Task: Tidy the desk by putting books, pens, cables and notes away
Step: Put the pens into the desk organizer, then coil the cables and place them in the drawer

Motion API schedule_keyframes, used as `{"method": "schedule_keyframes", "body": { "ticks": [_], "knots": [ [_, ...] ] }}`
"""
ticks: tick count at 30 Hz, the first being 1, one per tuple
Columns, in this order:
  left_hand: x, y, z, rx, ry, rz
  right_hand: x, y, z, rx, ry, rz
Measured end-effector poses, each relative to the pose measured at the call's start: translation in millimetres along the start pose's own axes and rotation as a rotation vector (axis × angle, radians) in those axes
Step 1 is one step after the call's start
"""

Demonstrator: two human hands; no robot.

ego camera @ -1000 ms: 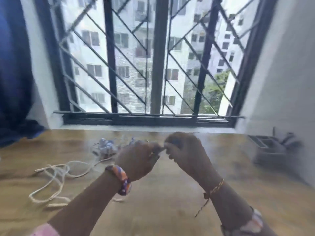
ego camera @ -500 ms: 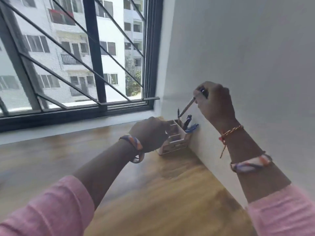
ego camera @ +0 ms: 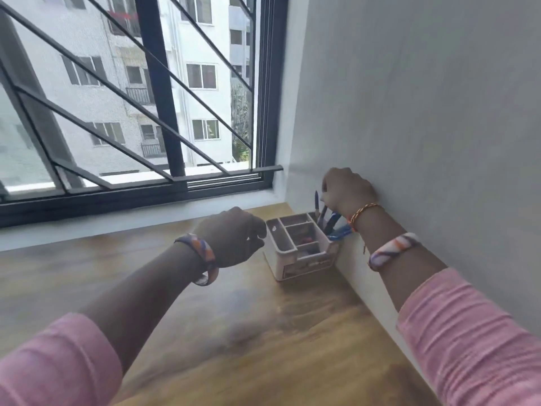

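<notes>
desk [ego camera: 263,332]: brown woodgrain | organizer [ego camera: 304,259]: white | pens [ego camera: 332,222]: blue | sleeves [ego camera: 474,341]: pink | window grille [ego camera: 159,92]: black

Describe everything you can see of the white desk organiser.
The white desk organiser looks like plastic, boxy, split into several open compartments, with a label on its front. It stands upright on the wooden desk in the corner by the wall. Pens stand in its rear section under the right hand; the left hand is beside its left edge.

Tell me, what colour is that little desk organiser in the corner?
White: the small compartmented plastic desk organiser shows best in the head view.
</notes>
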State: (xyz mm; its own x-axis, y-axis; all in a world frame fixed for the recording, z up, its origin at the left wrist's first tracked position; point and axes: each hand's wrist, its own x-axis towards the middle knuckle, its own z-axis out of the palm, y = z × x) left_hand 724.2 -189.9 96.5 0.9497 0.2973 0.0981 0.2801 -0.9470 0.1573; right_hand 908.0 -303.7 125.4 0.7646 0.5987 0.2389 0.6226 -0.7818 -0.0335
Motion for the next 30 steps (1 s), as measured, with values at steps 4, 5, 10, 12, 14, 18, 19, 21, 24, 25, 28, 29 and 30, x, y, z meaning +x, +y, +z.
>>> {"method": "schedule_keyframes", "body": {
  "ticks": [4,5,10,12,14,18,19,21,24,25,28,29,30],
  "knots": [
    [-16,-16,2,0.014,-0.029,-0.044,-2,-14,3,-0.085,0.067,-0.026],
    [-22,-21,3,0.009,-0.03,-0.06,-5,-20,1,-0.07,0.079,-0.046],
    [-65,-49,10,-0.118,-0.014,-0.183,-57,-69,5,0.145,0.021,-0.3],
    [-93,-63,15,-0.146,-0.009,-0.241,-87,-93,19,0.229,-0.069,-0.444],
    [-129,-78,21,-0.157,-0.01,-0.311,-118,-119,39,0.276,-0.168,-0.608],
    [-211,-99,33,-0.146,0.015,-0.484,-173,-175,76,0.335,-0.259,-1.016],
    [-233,-101,35,-0.148,0.037,-0.546,-184,-192,85,0.349,-0.266,-1.119],
    [-276,-103,39,-0.144,0.087,-0.673,-207,-225,101,0.399,-0.229,-1.296],
    [-348,-107,48,-0.089,0.187,-0.895,-251,-278,114,0.493,-0.187,-1.47],
    [-372,-108,48,-0.064,0.231,-0.972,-269,-296,115,0.525,-0.183,-1.502],
    [-441,-111,50,-0.044,0.315,-1.204,-322,-339,118,0.653,-0.234,-1.599],
    [-464,-113,50,-0.066,0.267,-1.302,-342,-352,120,0.675,-0.231,-1.631],
    [-486,-117,50,-0.087,0.21,-1.377,-359,-365,124,0.692,-0.229,-1.667]
  ]
}}
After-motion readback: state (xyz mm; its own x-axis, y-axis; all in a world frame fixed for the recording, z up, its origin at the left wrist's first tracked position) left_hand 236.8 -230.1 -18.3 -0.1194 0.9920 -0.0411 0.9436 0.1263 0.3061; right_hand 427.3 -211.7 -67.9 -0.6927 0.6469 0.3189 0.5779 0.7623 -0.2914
